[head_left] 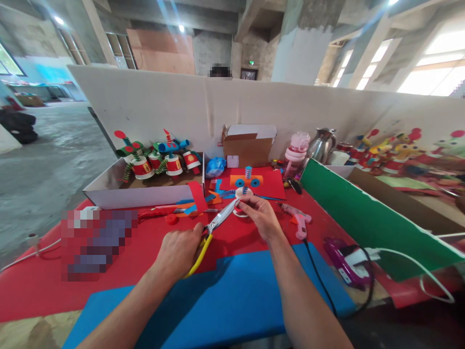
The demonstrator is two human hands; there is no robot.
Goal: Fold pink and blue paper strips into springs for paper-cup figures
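Observation:
My left hand [181, 248] is closed round the yellow handles of a pair of scissors [213, 224], whose blades point up and to the right. Their tips meet the fingers of my right hand [258, 213]. Thumb and forefinger are pinched there over something small, mostly hidden, with a bit of red showing. Directly behind these fingers stands a paper cup [244, 193] with folded blue paper springs at its sides and top. Beyond it lies an orange paper tube [236, 181] bearing two blue discs and a blue spring.
Left is a white box [145, 198] of paper-cup figures. Blue and orange paper strips [196, 202] lie near it. A pink glue gun [301, 224] with a black cord rests right, near a purple power strip [343, 261]. A green-sided box [363, 218] borders the right.

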